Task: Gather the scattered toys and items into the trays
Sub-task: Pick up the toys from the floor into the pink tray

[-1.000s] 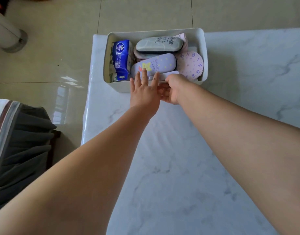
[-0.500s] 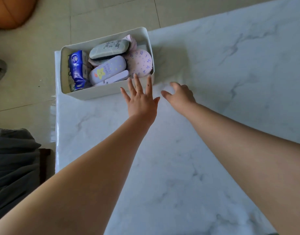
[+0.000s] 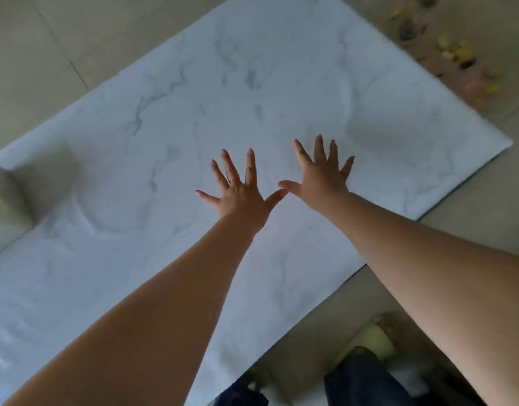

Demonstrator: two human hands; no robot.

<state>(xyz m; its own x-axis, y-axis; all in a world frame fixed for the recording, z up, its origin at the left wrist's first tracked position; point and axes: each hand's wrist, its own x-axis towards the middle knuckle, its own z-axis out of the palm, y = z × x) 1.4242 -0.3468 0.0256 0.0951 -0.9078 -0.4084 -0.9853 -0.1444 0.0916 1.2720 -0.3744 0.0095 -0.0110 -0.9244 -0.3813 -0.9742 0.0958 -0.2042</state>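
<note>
Both of my hands are stretched out flat over the white marble table, fingers spread wide and holding nothing. My left hand and my right hand are side by side, their thumb tips nearly touching. Only one corner of the white tray shows at the far left edge, blurred; its contents are out of view. No loose toys or items lie on the visible tabletop.
Beige floor tiles surround the table. The table's right corner and its near edge run down toward my legs in dark trousers. Blurred small coloured bits lie on the floor at the top right.
The view swung right, sending the tray from the upper left to the far left edge. Both hands left the tray and spread flat over the middle of the table.
</note>
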